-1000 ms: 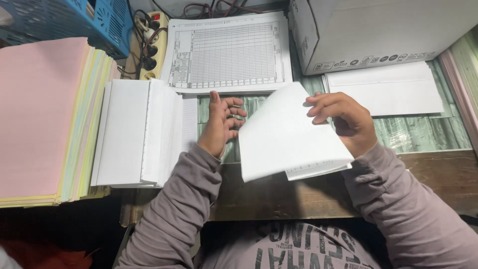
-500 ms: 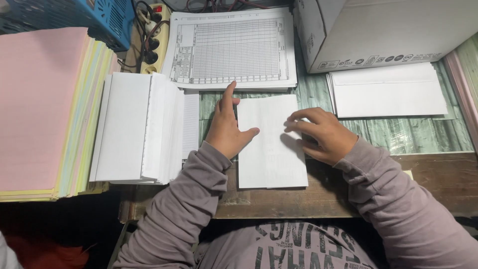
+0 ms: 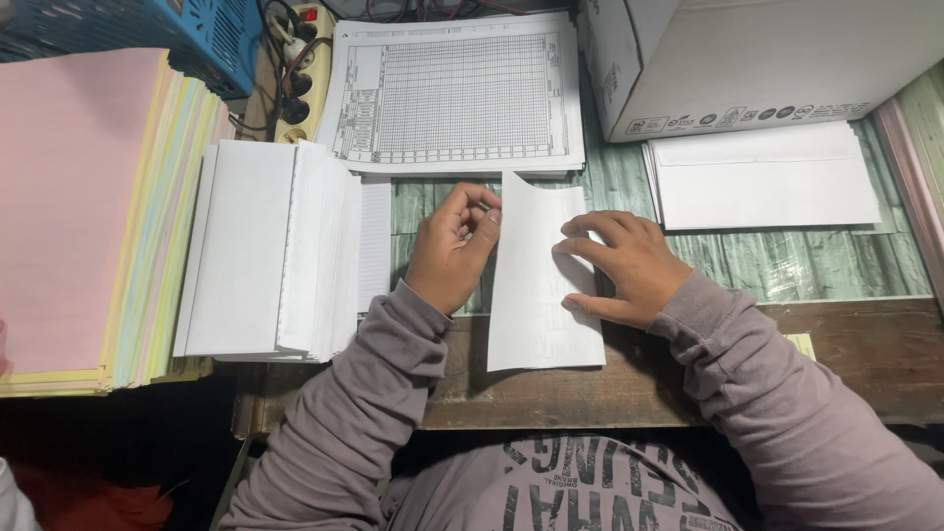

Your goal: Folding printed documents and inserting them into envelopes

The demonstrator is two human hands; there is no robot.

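A folded white sheet of paper (image 3: pixel 536 285) lies lengthwise on the desk in front of me. My left hand (image 3: pixel 450 246) is curled at its left edge, thumb and fingertips on the fold near the top. My right hand (image 3: pixel 619 265) lies flat on the sheet's right side and holds it down. To the left of my left hand is a stack of folded white sheets (image 3: pixel 265 251).
A pile of pink and pastel paper (image 3: pixel 79 206) fills the far left. A stack of printed grid forms (image 3: pixel 457 93) lies at the back, a white cardboard box (image 3: pixel 757 59) at back right, white envelopes (image 3: pixel 762 177) below it. A power strip (image 3: pixel 290 74) and blue basket (image 3: pixel 187 29) sit back left.
The sheet was lifted and bent in my right hand, then laid down and folded narrower. Both hands now press along it, and my left hand has curled onto the fold.
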